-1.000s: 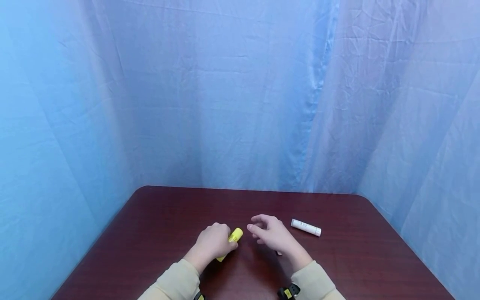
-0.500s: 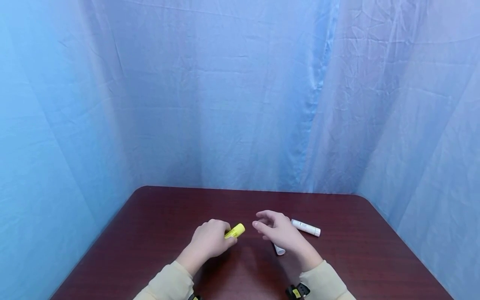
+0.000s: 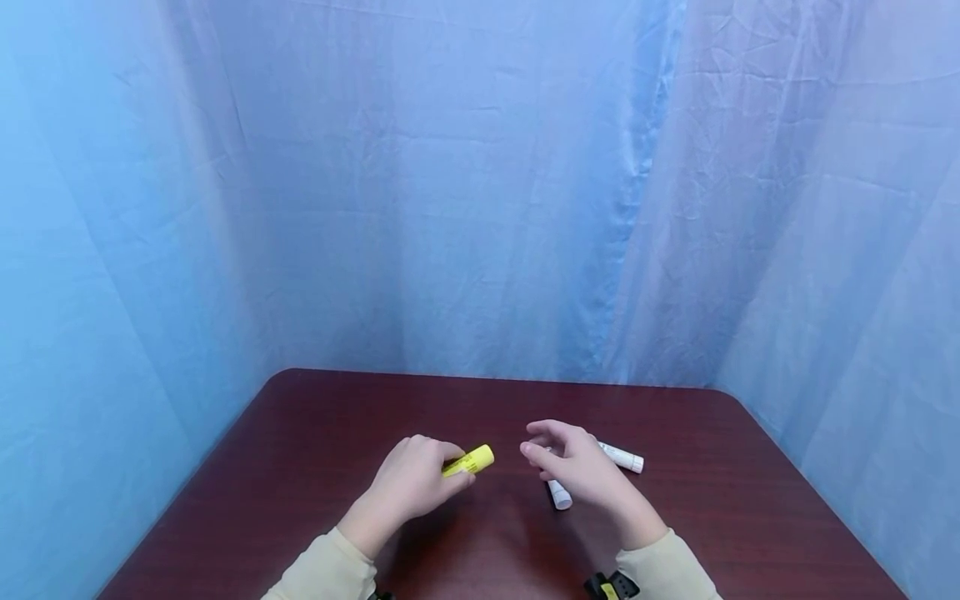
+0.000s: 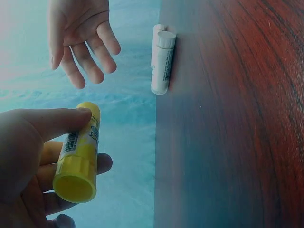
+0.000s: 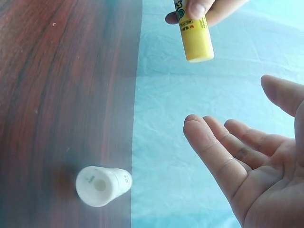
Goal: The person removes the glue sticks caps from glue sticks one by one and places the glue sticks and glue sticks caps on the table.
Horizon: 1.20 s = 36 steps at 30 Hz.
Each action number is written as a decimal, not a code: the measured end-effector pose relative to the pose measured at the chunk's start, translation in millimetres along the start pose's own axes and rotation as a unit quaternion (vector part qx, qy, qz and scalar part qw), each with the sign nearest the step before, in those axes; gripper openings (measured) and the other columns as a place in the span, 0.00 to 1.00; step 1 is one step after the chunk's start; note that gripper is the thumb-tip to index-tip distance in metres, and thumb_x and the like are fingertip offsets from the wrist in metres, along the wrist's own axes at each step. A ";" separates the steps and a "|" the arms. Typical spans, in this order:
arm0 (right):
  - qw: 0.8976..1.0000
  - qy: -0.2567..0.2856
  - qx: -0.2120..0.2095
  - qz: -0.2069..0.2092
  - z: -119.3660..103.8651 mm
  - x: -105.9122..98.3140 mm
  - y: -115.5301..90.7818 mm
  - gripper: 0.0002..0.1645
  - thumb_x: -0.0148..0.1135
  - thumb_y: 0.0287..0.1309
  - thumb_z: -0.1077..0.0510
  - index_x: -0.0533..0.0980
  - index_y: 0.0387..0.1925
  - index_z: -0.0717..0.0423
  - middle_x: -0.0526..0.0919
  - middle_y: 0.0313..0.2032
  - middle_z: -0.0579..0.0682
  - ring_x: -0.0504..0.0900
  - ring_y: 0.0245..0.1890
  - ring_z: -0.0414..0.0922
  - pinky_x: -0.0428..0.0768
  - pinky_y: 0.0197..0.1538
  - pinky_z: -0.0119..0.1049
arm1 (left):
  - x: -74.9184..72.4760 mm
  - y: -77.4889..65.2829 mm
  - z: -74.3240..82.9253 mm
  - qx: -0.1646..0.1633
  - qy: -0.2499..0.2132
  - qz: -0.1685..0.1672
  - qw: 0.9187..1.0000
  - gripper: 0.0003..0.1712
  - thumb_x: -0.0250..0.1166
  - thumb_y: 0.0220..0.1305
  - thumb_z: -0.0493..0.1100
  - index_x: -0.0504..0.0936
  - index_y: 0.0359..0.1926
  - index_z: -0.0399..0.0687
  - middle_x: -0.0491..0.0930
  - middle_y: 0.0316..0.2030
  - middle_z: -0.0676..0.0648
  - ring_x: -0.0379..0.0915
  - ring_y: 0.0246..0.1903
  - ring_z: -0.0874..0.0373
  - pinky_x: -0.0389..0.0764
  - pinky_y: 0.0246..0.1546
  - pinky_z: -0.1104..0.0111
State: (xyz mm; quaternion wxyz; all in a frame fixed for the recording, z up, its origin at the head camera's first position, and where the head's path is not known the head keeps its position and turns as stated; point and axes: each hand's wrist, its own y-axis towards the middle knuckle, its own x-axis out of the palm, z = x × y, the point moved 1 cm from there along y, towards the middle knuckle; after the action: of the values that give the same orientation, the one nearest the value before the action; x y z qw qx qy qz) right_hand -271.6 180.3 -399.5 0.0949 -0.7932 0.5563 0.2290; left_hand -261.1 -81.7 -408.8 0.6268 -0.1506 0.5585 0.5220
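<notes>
My left hand (image 3: 411,479) grips a yellow glue stick (image 4: 78,156) between thumb and fingers, raised over the table. Its ribbed base faces the left wrist camera, and its other end points toward my right hand. The right hand (image 3: 577,467) is held up with fingers loosely spread and nothing in it, palm toward the left hand. Below it in the head view lies a white glue stick (image 3: 559,495), partly covered by that hand. Another white glue stick (image 3: 622,457) lies farther right, its left end hidden behind the right hand.
The dark red-brown wooden table (image 3: 337,417) has rounded far corners. Light blue curtains (image 3: 480,208) hang behind it and along both sides. In the right wrist view, a white glue stick (image 5: 102,185) shows end-on near the bottom.
My left hand has lifted the yellow glue stick and tilted it flatter. The right hand has moved right, uncovering more of the near white glue stick and covering part of the farther one.
</notes>
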 end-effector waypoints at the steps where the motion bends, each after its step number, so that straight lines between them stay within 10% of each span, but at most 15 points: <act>1: 1.000 -0.005 -0.002 0.003 0.4 -1.1 -0.6 0.28 0.64 0.70 0.49 0.73 0.63 0.61 0.85 0.50 0.53 0.85 0.45 0.47 0.85 0.46 0.48 | -0.3 -0.2 0.1 0.005 0.003 0.002 1.000 0.11 0.76 0.57 0.51 0.91 0.37 0.51 0.80 0.23 0.62 0.67 0.21 0.65 0.71 0.26 0.68; 24: 0.978 -0.196 -0.075 0.005 -0.6 -8.7 -5.5 0.32 0.61 0.67 0.33 0.75 0.63 0.45 0.82 0.53 0.37 0.80 0.44 0.39 0.80 0.49 0.47 | 5.8 -1.5 2.6 0.091 0.055 -0.014 0.994 0.14 0.76 0.57 0.55 0.91 0.43 0.58 0.84 0.30 0.63 0.63 0.27 0.65 0.62 0.31 0.69; 36: 0.963 -0.236 -0.131 -0.012 -0.2 4.3 -2.4 0.32 0.62 0.67 0.36 0.77 0.61 0.53 0.83 0.49 0.38 0.81 0.40 0.34 0.82 0.47 0.42 | 5.5 -6.2 -2.6 0.120 0.064 0.015 0.991 0.17 0.77 0.57 0.54 0.91 0.47 0.57 0.86 0.36 0.60 0.66 0.32 0.64 0.65 0.35 0.67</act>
State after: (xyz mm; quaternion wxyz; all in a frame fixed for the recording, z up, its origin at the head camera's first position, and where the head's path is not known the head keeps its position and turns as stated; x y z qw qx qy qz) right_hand -268.2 177.4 -401.6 0.1221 -0.7287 0.4735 0.4795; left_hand -258.3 -83.5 -416.9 0.5958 -0.0987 0.6581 0.4496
